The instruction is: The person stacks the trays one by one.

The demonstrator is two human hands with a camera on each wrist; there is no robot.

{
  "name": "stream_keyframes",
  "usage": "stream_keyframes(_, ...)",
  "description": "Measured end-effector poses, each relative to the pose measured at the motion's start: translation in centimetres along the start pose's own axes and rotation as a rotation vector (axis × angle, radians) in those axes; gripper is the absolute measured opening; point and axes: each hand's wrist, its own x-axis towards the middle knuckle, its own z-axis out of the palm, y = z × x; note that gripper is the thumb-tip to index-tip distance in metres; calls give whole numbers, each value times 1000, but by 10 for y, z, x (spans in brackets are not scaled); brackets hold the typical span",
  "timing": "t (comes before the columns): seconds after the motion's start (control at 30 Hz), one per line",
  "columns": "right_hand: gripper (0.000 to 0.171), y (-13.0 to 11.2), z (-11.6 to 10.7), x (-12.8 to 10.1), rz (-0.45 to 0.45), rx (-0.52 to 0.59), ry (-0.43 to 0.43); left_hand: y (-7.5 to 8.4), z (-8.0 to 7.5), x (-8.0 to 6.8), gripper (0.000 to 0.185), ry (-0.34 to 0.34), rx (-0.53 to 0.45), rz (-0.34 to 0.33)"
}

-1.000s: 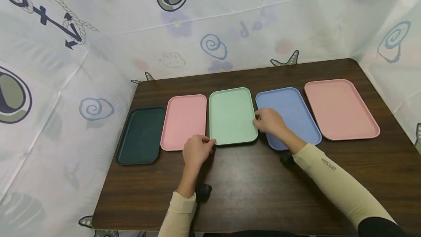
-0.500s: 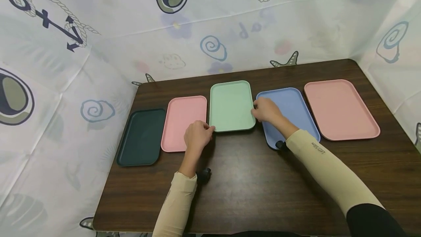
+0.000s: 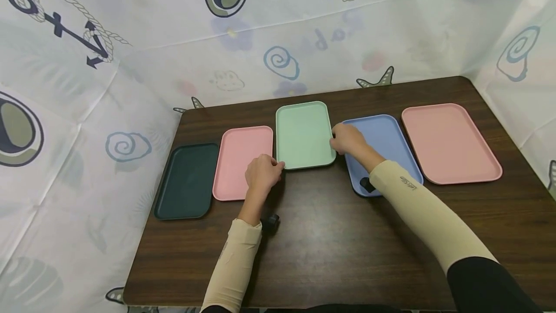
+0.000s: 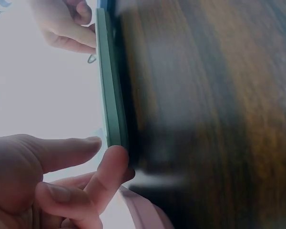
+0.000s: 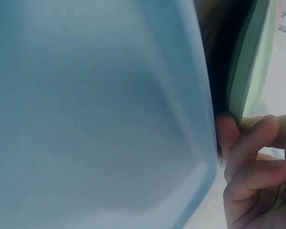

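A mint green tray lies in the middle of a row of trays on the dark wooden table. My left hand pinches its near left corner; in the left wrist view the thumb and fingers close on the tray's edge. My right hand grips the tray's right edge, resting over the blue tray. In the right wrist view my fingertips curl under the green rim beside the blue tray.
A dark green tray and a small pink tray lie to the left. A larger pink tray lies at the right. A patterned white curtain surrounds the table on three sides.
The green tray has slid away from me toward the back of the table, and both hands moved forward with it.
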Motion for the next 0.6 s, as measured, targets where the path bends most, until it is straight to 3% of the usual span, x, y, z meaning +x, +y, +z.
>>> stream_keyframes(0.2, 15, 0, 4, 3, 10, -33, 10, -1, 2, 0, 30, -7, 1, 5)
stream_keyframes(0.6, 17, 3, 6, 4, -3, -49, 27, -1, 4, -1, 27, -15, 4, 2)
